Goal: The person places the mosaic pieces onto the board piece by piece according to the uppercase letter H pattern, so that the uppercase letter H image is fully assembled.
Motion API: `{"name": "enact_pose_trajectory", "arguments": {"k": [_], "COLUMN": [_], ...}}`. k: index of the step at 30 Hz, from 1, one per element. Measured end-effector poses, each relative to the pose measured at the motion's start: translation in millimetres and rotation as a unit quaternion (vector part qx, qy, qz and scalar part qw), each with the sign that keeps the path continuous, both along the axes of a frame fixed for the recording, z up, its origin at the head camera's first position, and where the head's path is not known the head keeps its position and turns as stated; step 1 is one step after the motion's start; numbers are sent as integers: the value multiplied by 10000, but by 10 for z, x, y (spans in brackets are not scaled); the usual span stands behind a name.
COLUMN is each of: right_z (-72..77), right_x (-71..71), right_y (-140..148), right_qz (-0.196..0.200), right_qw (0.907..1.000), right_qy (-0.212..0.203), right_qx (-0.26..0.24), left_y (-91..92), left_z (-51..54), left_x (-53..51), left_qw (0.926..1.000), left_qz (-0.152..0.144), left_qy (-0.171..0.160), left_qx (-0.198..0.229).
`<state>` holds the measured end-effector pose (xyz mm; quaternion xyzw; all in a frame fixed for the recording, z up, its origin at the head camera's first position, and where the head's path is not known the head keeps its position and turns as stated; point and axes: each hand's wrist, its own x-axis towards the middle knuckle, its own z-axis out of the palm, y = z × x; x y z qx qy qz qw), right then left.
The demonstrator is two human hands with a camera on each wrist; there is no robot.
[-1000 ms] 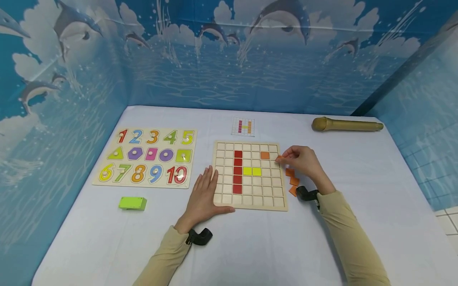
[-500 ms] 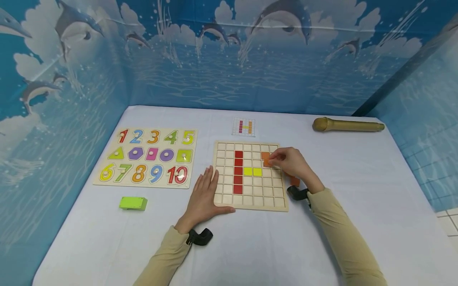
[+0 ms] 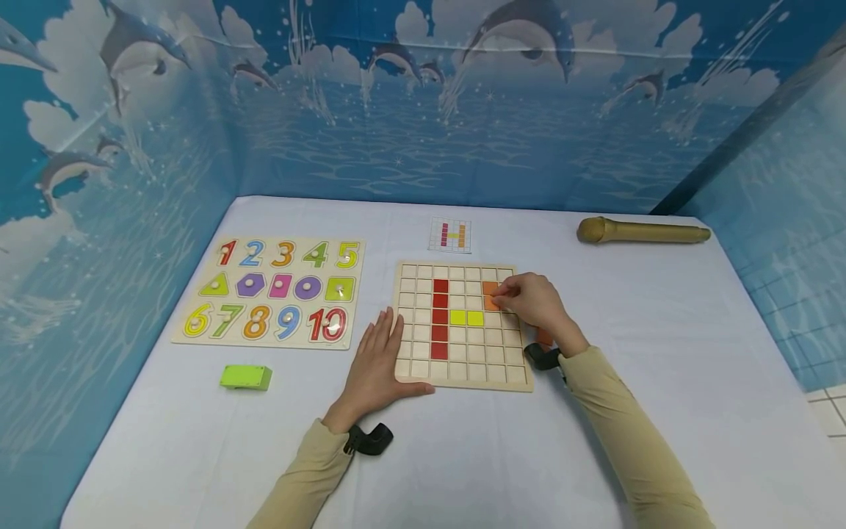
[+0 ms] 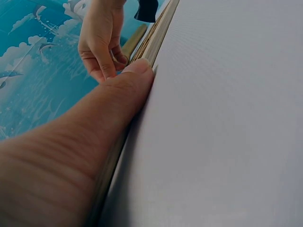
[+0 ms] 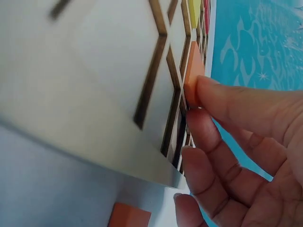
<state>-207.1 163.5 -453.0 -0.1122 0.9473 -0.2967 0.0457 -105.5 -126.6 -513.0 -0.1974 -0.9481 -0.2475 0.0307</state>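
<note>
A wooden grid board [image 3: 476,356] lies on the white table, with a column of red square tiles [image 3: 439,316] and two yellow tiles [image 3: 465,317] in its cells. My left hand [image 3: 374,364] rests at its lower left corner, fingers straight along the side and thumb against the front edge. Over the board's right part, my right hand [image 3: 538,303] pinches an orange square tile [image 5: 193,71] between thumb and index finger, down at a cell just below another orange tile [image 3: 488,286]. Beside the board a loose orange tile [image 5: 130,216] shows; my right arm partly hides that spot.
A pattern card [image 3: 450,235] lies behind the board. Left of it is a number and shape puzzle board [image 3: 264,336], with a green block [image 3: 246,377] in front. A gold microphone-shaped object [image 3: 641,231] lies at the back right.
My right hand has moved left from the board's right edge, carrying the orange tile to the cell below the first orange one. My left hand has stayed put.
</note>
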Motion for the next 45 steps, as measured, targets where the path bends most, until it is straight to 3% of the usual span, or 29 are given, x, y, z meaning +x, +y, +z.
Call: {"name": "enact_pose_trajectory", "arguments": {"k": [9, 16, 23, 30, 36, 40, 45], "right_z": [14, 39, 23, 15, 4, -10, -5], "right_x": [-3, 5, 41, 111, 148, 169, 215], "right_y": [0, 24, 96, 209, 357, 443, 523], "right_qz": [-11, 166, 652, 220, -187, -374, -567], "right_qw": [9996, 9983, 9975, 9965, 9938, 9927, 9941], "right_qy": [-235, -548, -190, 489, 762, 828, 520], "right_qx": [128, -60, -168, -635, -782, -795, -768], "left_y": [-2, -3, -5, -6, -9, -8, -7], "left_z": [-2, -2, -6, -6, -5, -7, -6], "left_x": [5, 0, -3, -9, -5, -2, 2], "left_qw": [10000, 10000, 10000, 10000, 10000, 10000, 10000], "left_qz": [-5, 2, 1, -24, -27, -12, -17], "left_qy": [-10, -17, -21, -25, -19, -32, -30], "left_qx": [14, 12, -1, 5, 0, 12, 29]}}
